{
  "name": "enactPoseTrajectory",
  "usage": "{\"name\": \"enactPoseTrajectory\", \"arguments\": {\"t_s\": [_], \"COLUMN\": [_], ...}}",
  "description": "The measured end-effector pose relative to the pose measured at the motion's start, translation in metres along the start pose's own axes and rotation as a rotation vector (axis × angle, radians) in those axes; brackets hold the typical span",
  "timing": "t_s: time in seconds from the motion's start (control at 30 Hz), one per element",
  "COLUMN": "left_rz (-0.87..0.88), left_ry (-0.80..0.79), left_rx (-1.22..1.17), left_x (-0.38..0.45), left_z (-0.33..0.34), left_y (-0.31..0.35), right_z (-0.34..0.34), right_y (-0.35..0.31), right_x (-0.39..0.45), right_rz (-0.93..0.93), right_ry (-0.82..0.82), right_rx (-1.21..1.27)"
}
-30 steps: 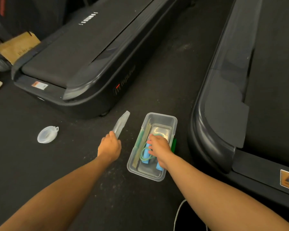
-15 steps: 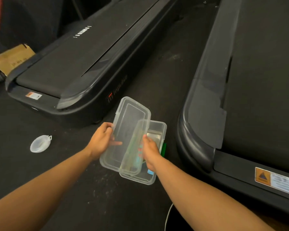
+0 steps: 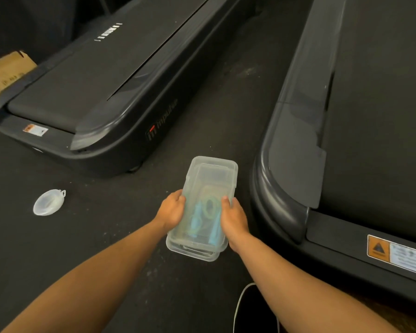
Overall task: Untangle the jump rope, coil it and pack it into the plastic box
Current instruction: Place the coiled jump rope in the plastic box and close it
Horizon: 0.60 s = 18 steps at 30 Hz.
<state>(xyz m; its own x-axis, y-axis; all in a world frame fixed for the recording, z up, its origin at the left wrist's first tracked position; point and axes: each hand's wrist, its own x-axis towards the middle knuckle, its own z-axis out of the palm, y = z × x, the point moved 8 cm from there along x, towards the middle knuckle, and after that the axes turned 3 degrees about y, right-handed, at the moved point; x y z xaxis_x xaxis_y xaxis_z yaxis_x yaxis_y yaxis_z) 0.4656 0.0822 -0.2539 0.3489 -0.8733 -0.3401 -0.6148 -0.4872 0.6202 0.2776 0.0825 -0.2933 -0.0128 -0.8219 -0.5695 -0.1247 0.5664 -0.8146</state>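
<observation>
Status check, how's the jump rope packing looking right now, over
Left hand and right hand grip the lid on the plastic box. Jump rope coiled inside. Nothing in the way.

The scene is dim, with dark surfaces swallowing detail in the upper left corner. Soft light from above leaves pale sheens on the curved rim of the left treadmill (image 3: 111, 131) and the right treadmill (image 3: 281, 188). The translucent lid (image 3: 211, 179) glows faintly. Straight edges bow outward near the borders, and fine print on the warning label (image 3: 399, 254) is blurred.
</observation>
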Motion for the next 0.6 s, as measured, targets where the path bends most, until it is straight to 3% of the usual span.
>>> {"name": "enactPoseTrajectory", "arguments": {"t_s": [0.4,0.6], "left_rz": [-0.069,-0.111], "left_ry": [-0.076,-0.072], "left_rx": [0.074,-0.029], "left_x": [0.009,0.014], "left_z": [0.023,0.024], "left_y": [-0.03,-0.033], "right_z": [-0.005,-0.016], "right_y": [0.024,0.03], "right_x": [0.005,0.015], "right_rz": [0.024,0.067], "right_ry": [-0.07,-0.033], "right_rx": [0.034,0.068]}}
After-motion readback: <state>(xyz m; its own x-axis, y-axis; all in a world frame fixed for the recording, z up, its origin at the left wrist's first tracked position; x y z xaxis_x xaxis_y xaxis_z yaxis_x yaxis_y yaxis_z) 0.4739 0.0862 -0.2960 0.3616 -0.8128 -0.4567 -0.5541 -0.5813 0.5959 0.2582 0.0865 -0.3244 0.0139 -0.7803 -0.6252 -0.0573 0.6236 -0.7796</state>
